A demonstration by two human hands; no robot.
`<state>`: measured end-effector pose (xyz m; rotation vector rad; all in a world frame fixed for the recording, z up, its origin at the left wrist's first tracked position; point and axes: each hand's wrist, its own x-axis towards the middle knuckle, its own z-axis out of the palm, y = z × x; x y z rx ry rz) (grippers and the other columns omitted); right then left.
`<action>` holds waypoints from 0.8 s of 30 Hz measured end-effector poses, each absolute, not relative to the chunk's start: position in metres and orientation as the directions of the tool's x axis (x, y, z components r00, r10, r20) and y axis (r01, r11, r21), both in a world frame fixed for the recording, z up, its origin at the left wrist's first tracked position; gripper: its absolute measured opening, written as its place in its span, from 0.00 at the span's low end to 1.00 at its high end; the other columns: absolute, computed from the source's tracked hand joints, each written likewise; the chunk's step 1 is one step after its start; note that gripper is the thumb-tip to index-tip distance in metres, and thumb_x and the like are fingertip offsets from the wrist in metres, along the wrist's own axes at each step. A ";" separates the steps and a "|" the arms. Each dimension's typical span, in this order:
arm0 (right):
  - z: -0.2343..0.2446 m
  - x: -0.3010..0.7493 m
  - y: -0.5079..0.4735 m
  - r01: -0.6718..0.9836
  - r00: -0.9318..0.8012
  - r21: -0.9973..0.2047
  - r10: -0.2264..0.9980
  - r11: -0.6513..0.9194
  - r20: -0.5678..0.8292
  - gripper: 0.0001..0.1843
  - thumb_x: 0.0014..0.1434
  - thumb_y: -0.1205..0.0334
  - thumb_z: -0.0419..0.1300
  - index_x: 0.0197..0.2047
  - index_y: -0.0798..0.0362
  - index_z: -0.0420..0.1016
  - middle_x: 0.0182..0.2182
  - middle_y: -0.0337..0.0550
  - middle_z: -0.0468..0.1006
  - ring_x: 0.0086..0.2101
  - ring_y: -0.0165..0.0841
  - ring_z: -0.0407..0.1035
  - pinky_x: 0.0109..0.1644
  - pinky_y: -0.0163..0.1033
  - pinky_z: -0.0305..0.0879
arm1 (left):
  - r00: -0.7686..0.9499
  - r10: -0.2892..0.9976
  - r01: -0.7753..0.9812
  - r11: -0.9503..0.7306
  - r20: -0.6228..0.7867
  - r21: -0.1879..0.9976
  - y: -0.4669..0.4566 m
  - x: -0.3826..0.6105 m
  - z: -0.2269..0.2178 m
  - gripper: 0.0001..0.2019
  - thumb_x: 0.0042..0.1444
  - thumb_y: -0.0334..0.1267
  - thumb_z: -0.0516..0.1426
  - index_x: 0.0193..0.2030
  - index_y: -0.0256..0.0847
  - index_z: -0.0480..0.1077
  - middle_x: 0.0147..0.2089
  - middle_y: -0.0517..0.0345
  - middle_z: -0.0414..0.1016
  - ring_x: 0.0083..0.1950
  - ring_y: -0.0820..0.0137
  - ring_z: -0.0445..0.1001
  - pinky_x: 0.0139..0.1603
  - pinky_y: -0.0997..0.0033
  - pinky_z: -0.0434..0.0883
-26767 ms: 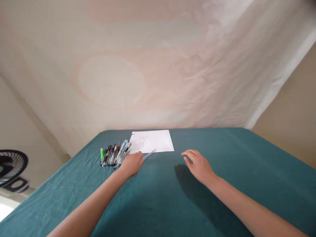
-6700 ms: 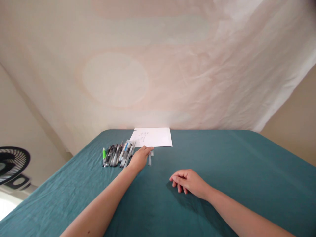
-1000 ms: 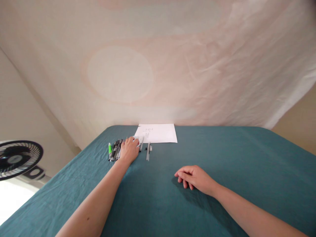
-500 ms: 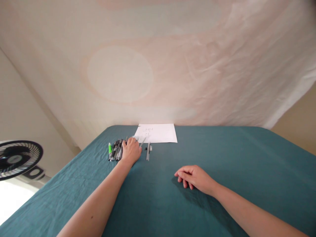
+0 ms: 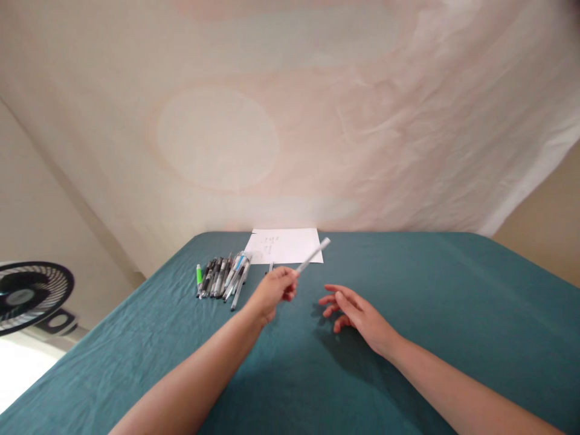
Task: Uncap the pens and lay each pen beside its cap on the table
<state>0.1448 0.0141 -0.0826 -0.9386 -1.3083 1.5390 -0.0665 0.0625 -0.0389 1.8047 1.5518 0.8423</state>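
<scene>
Left hand (image 5: 275, 287) covers the near end of the pale pen-like stick (image 5: 313, 256), so no clue what that end looks like. It also blocks most of a thin grey item (image 5: 271, 266) behind it. Writing on the white sheet (image 5: 296, 244)? Way too tiny to read. Pens in the pile (image 5: 222, 278) overlap too much to count. Fan (image 5: 20, 297) gets chopped by the left edge.

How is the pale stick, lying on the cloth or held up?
Held up and tilted: the left hand grips the pale stick, and its free end slants up toward the right.
</scene>
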 end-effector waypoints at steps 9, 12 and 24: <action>-0.072 0.158 0.018 -0.095 -0.274 -0.995 0.962 -0.023 0.004 0.20 0.60 0.43 0.46 0.43 0.50 0.66 0.22 0.33 0.63 0.19 0.24 0.56 0.26 0.32 0.60 | 0.460 0.883 0.317 -0.263 0.095 0.911 0.019 -0.023 -0.066 0.12 0.55 0.41 0.53 0.45 0.41 0.63 0.39 0.53 0.73 0.38 0.70 0.71 0.38 0.72 0.66; -0.072 0.158 0.012 0.342 -0.379 -0.912 0.921 0.225 0.085 0.18 0.63 0.49 0.44 0.38 0.51 0.67 0.24 0.37 0.66 0.23 0.28 0.61 0.29 0.33 0.57 | 0.487 0.856 0.305 -0.351 0.172 0.885 0.024 -0.031 -0.061 0.18 0.59 0.42 0.49 0.56 0.43 0.57 0.43 0.53 0.72 0.36 0.72 0.71 0.38 0.72 0.67; -0.082 0.149 0.001 0.759 -0.530 -0.336 0.829 0.558 0.180 0.11 0.64 0.64 0.43 0.33 0.52 0.63 0.29 0.40 0.74 0.31 0.31 0.68 0.33 0.33 0.53 | 0.723 0.682 0.668 -0.731 0.108 0.143 0.025 -0.037 -0.072 0.12 0.63 0.40 0.43 0.35 0.40 0.63 0.32 0.57 0.71 0.35 0.67 0.69 0.36 0.70 0.64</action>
